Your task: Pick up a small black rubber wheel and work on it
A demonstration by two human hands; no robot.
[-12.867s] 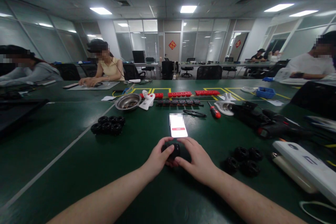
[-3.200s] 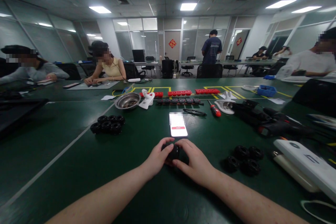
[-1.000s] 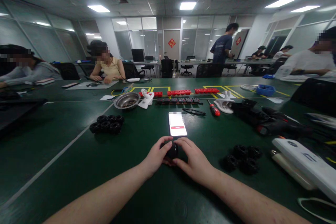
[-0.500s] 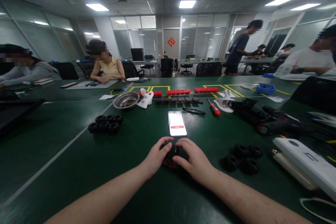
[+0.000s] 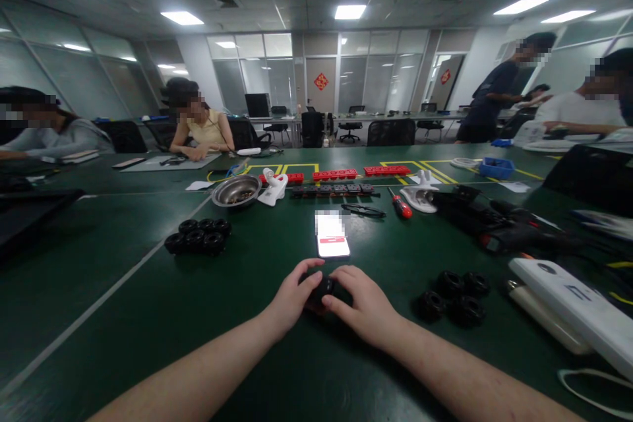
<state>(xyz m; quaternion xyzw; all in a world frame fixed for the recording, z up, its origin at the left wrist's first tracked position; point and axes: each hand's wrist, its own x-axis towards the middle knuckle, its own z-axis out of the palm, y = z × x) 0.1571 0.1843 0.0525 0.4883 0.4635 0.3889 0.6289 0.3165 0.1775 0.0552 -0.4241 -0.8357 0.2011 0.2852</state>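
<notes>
Close in front of me, my left hand (image 5: 297, 295) and my right hand (image 5: 363, 303) both grip a small black wheel (image 5: 325, 286) low over the table. My left thumb presses on its top, while the right fingers curl round its other side. Most of the wheel is covered by the fingers. Just beyond my hands lies a lit phone (image 5: 333, 247). A group of similar black wheels (image 5: 451, 297) sits to the right, and another cluster of black wheels (image 5: 198, 236) stands to the left.
Farther back are a metal bowl (image 5: 236, 192) with small parts, red trays (image 5: 335, 175), a black strip of parts (image 5: 333, 191), glasses (image 5: 363, 211) and a red screwdriver (image 5: 401, 205). A white device (image 5: 573, 297) lies at right. Other people sit around the table.
Both hands stay almost in place; the right hand sits slightly farther left around the wheel. In the background, a standing person has moved to the right.
</notes>
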